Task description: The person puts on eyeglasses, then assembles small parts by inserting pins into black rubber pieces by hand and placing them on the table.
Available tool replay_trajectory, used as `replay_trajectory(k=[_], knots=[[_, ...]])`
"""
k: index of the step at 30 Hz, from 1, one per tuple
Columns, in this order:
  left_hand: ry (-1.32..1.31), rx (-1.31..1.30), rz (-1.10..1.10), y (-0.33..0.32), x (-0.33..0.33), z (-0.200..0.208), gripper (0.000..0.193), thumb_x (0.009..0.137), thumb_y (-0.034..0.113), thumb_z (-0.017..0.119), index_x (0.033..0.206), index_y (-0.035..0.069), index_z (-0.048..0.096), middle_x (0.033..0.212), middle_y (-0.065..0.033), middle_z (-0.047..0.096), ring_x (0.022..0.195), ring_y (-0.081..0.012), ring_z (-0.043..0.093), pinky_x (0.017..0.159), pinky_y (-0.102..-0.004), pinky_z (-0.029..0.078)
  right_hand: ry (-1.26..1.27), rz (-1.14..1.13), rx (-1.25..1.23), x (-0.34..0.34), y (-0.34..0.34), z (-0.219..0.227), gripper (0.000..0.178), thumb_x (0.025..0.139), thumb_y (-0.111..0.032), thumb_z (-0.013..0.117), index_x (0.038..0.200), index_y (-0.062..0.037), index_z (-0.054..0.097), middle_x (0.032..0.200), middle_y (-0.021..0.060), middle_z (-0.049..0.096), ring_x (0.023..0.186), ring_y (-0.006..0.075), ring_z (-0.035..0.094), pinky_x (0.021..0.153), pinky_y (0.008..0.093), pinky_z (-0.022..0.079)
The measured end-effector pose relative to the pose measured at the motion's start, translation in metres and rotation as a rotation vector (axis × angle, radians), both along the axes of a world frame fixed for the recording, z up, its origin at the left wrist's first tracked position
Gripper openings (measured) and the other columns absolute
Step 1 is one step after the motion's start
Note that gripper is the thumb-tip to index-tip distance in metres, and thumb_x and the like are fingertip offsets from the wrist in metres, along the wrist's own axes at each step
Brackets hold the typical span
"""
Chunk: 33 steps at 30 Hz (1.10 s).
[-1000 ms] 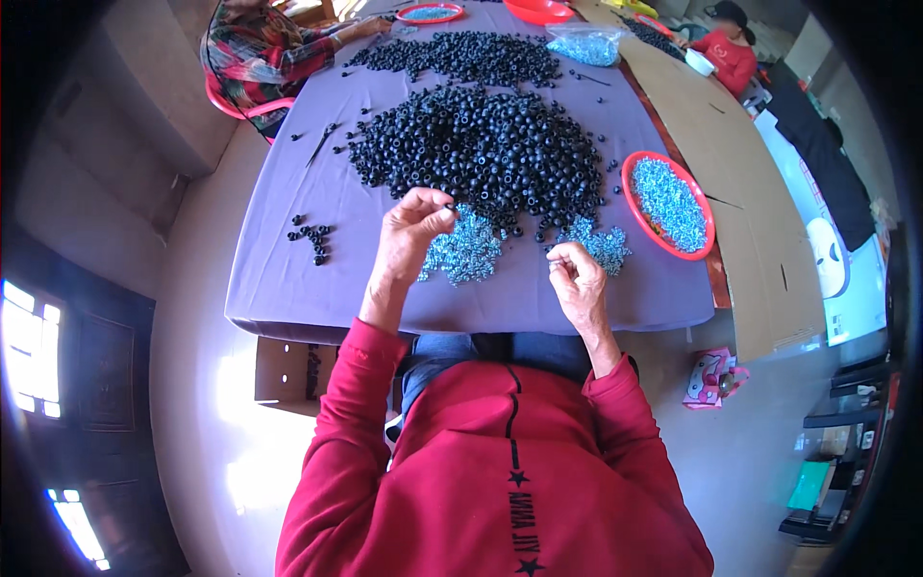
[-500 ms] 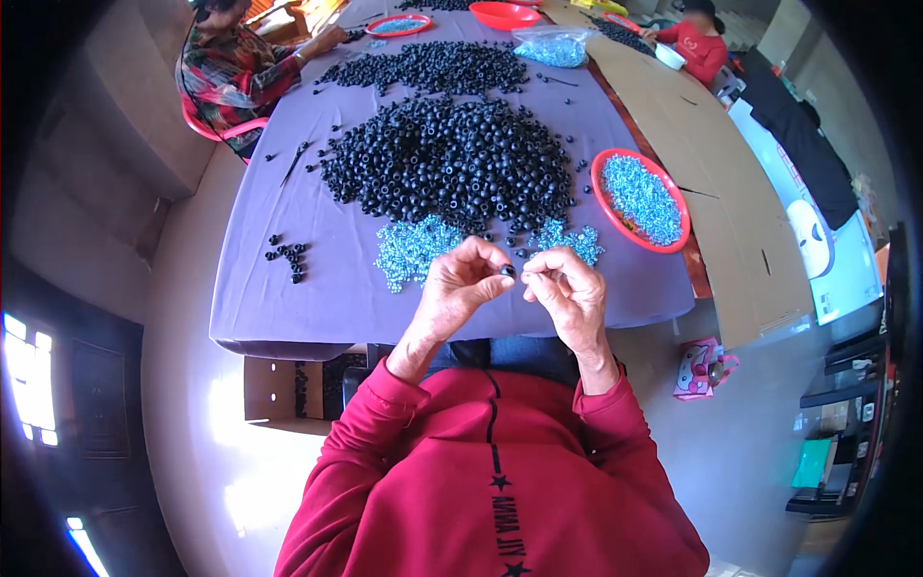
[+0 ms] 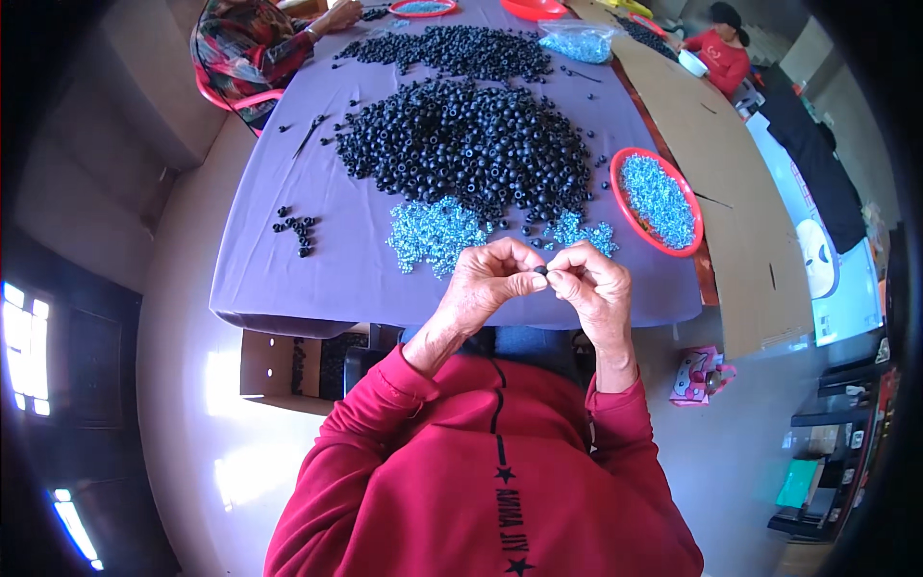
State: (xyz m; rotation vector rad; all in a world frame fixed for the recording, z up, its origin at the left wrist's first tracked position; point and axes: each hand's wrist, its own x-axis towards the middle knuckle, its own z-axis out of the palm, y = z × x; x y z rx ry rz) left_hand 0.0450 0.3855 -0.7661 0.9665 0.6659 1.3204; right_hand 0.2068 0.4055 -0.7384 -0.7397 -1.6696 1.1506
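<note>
Close to the table's near edge, my left hand [image 3: 492, 288] pinches a small black round piece [image 3: 540, 271] between thumb and fingertips. My right hand [image 3: 593, 291] meets it there, its thumb and forefinger closed right at the piece. Whatever those right fingertips hold is too small to make out. Just beyond my hands lie loose clear-blue bits, a wider patch [image 3: 435, 236] on the left and a smaller one [image 3: 582, 233] on the right. Behind them rises a large heap of black hollow round pieces [image 3: 471, 144].
A red dish [image 3: 700, 207] of blue bits stands at the right, beside a cardboard strip [image 3: 731, 221]. A few black pieces [image 3: 296, 229] and small scissors [image 3: 310, 133] lie at the left. Farther off are another black heap [image 3: 452, 53], a clear bag [image 3: 577, 43] and two seated people.
The whole view has shifted slightly. My hands have come together: the right fingertips, apart from the black piece before, now meet it. The left hand keeps its pinch.
</note>
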Motion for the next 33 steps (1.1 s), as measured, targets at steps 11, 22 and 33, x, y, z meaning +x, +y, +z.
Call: replay_trajectory(k=[11, 22, 33], knots=[[-0.066, 0.015, -0.044, -0.004, -0.005, 0.015, 0.015, 0.071, 0.002, 0.070, 0.084, 0.000, 0.063, 0.079, -0.0049, 0.063, 0.073, -0.0117, 0.059, 0.070, -0.0253, 0.048, 0.285, 0.203, -0.439, -0.001, 0.003, 0.000, 0.020, 0.074, -0.009, 0.069, 0.080, -0.0051, 0.050, 0.072, -0.0027, 0.048, 0.061, 0.0040, 0.043, 0.054, 0.0170, 0.035], [-0.154, 0.069, 0.099, 0.003, -0.030, 0.022, 0.013, 0.075, 0.003, 0.065, 0.087, 0.000, 0.062, 0.078, -0.0080, 0.062, 0.069, -0.0143, 0.058, 0.067, -0.0260, 0.047, 0.285, 0.302, -0.422, -0.011, 0.028, -0.005, 0.026, 0.076, -0.027, 0.070, 0.079, -0.0053, 0.055, 0.064, -0.0041, 0.049, 0.055, 0.0034, 0.040, 0.051, 0.0175, 0.033], [-0.321, 0.098, 0.224, 0.009, -0.060, 0.028, 0.013, 0.081, 0.007, 0.061, 0.092, 0.000, 0.061, 0.077, -0.0060, 0.059, 0.065, -0.0120, 0.053, 0.063, -0.0240, 0.044, -0.361, -0.260, 0.240, -0.027, 0.045, -0.075, 0.004, 0.075, -0.001, 0.061, 0.078, -0.0031, 0.060, 0.070, 0.0013, 0.054, 0.057, 0.0068, 0.048, 0.052, 0.0219, 0.039]])
